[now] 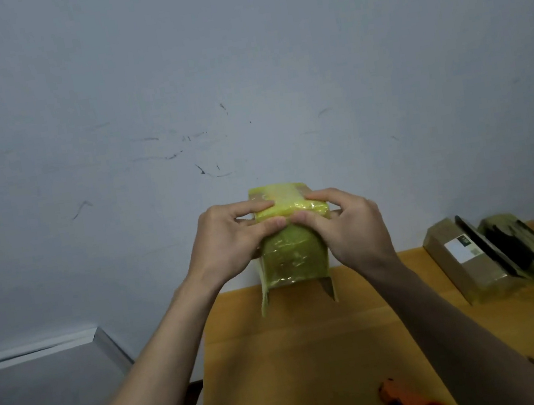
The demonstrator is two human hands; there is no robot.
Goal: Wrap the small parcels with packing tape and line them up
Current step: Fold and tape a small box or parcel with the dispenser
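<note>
Parcel [295,250] held raised above bench [315,351] far edge, 12 o'clock. Left hand [229,239] and right hand [345,225] both gripping top, thumbs pressing tape flat, likely for adhesion. Wrapped parcels [494,251] lined at 3 o'clock.

The light is dim and even, cool on the scuffed pale grey wall [238,67], with no hard shadows and no clear source. Weak glare sits on the glossy yellow-green tape-wrapped parcel [296,257]. The wide lens bends lines toward the edges. The brown wrapped parcels at the right [495,255] and the orange tool at the bottom edge [415,404] are smeared and soft.
</note>
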